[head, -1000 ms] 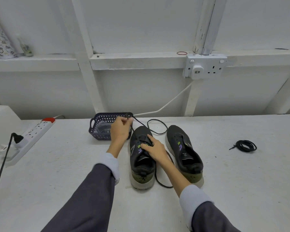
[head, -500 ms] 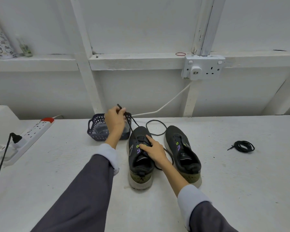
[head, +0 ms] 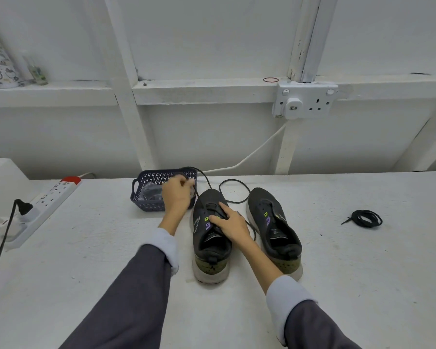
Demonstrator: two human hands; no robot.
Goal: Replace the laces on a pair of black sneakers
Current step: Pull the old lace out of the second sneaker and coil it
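Observation:
Two black sneakers stand side by side on the white table, toes pointing away from me. My right hand (head: 228,224) presses on the tongue and eyelets of the left sneaker (head: 210,238). My left hand (head: 178,195) pinches a black lace (head: 233,191) just beyond that sneaker's toe. The lace runs from the eyelets through my fingers, arcs up and loops on the table between the two toes. The right sneaker (head: 275,230) has no lace that I can see. A coiled black lace (head: 366,218) lies at the far right.
A dark blue perforated basket (head: 146,190) with a plastic bag inside sits right behind my left hand. A white power strip (head: 48,204) with a black plug lies at the left. A wall socket (head: 303,102) and white cable are on the wall behind.
My left hand rose while pulling the lace, then came back down toward the sneaker's toe. More lace now lies looped beyond the toes. My right hand stayed on the left sneaker.

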